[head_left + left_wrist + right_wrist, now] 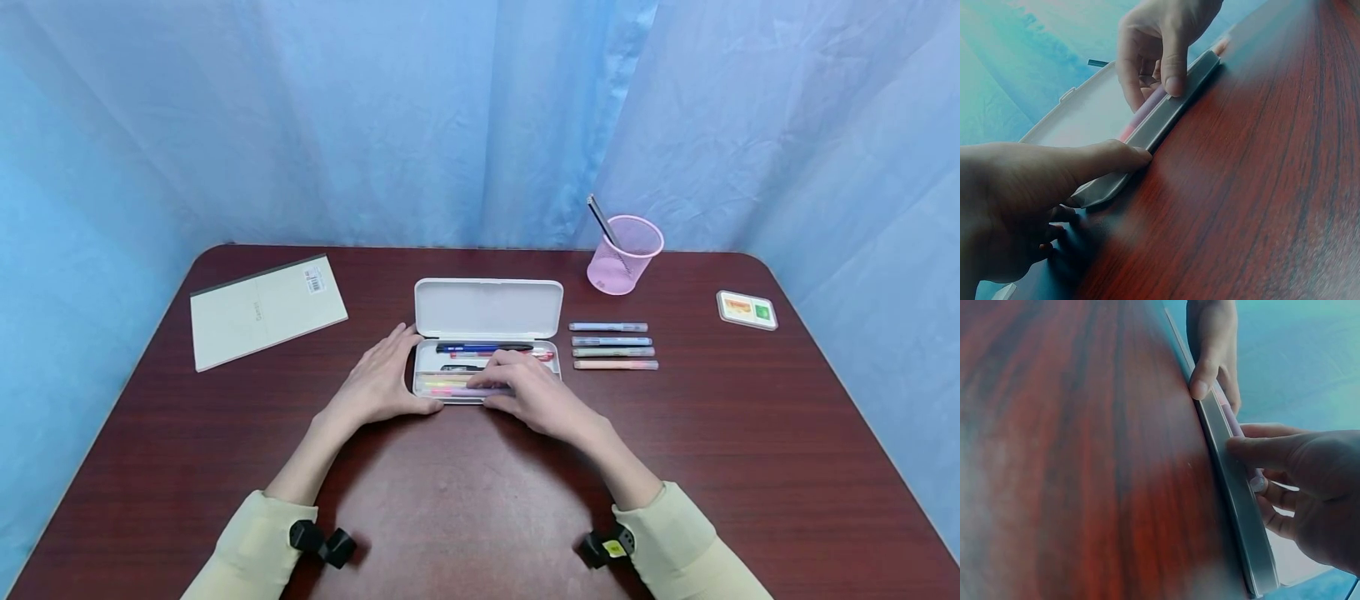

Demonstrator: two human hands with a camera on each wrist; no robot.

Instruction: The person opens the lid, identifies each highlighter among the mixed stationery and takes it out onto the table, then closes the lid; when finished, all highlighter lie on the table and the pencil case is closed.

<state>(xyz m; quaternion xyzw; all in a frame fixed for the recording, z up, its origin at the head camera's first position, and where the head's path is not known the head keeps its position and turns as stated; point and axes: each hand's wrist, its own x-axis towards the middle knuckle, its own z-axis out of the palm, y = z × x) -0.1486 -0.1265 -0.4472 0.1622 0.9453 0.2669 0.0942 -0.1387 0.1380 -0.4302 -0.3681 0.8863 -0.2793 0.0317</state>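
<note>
A white pencil case [487, 308] lies with its lid up in the middle of the table, several pens inside. My left hand [382, 379] holds its left end, the thumb along the front edge and the fingers at the side and rear corner. Over the front compartment, my right hand [532, 396] has its fingers on a purple pen [1147, 110], with the thumb at the case's front wall. Beside the purple pen lie pink and yellow pens, partly under the right hand. A blue pen [480, 347] and a red pen [468, 356] lie in the back compartment.
Several pastel pens, the top one light blue [607, 327], lie in a row right of the case. Behind them stands a pink mesh cup [618, 271] with a dark pen [602, 218]. A notebook [266, 315] lies far left, a small flat case [747, 309] far right.
</note>
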